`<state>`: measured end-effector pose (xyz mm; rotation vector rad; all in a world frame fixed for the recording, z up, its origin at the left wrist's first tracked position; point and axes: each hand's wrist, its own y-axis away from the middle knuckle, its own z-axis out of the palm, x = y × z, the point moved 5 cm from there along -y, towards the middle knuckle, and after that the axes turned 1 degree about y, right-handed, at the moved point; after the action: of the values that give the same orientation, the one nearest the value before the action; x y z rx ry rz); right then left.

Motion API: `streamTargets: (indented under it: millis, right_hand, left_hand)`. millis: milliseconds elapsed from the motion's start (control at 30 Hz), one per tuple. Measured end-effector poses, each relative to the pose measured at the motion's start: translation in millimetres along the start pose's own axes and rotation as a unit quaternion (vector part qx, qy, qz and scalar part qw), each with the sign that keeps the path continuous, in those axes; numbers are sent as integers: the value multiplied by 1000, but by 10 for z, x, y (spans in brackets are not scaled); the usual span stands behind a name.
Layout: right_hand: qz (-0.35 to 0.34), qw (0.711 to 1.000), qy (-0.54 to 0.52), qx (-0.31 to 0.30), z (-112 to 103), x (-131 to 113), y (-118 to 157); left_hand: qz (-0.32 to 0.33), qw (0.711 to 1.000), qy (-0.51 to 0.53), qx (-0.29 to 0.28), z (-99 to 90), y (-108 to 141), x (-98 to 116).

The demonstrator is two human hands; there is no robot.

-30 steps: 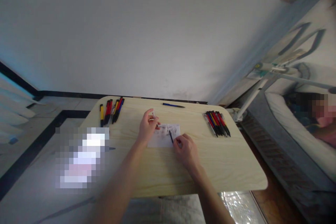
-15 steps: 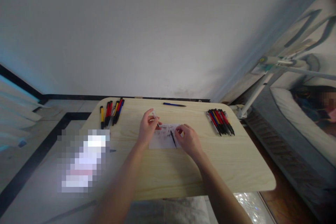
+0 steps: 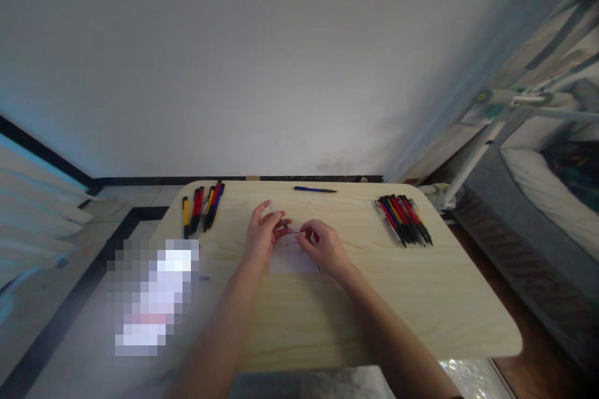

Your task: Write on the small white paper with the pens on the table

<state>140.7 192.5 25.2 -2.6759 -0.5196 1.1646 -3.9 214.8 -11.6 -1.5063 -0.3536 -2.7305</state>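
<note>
Over a sheet of paper [image 3: 294,259] with dark scribbles, my two hands are close together. My left hand [image 3: 262,234] is closed round a clear pen [image 3: 277,212], its dark end pointing down to the right. Beside it, my right hand [image 3: 325,247] pinches, thumb and fingertips together, at a thin pale piece too small to name. The right hand covers the paper's right part. A blue pen [image 3: 314,189] lies alone near the table's far edge.
The light wooden table [image 3: 412,305] bears a row of pens [image 3: 206,207] at the left and a bundle of pens [image 3: 403,219] at the right. A blurred bright patch [image 3: 156,293] covers the near left. Beyond the right edge stands a grey bed [image 3: 510,224].
My right hand has moved left, closer to the left hand and over the paper. The black pen part lying on the paper earlier no longer shows. The view has shifted slightly.
</note>
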Motion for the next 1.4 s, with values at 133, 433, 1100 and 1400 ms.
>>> streamTargets:
  millis: [133,433,1100,1400]
  right_hand:
    - [-10,1000,-3,12,-13,-9,37]
    - [-15,1000,1,18,13,-24,44]
    - [-1,999,-22,29,32,79,52]
    - [7,999,-19,40,12,95,54]
  left_hand:
    - [-15,1000,14,-2,38,24,-9]
    - [7,1000,14,-8,155,106,23]
    - [35,995,-66,-67,241,134,10]
    - [32,997,-44,-63,246,144,14]
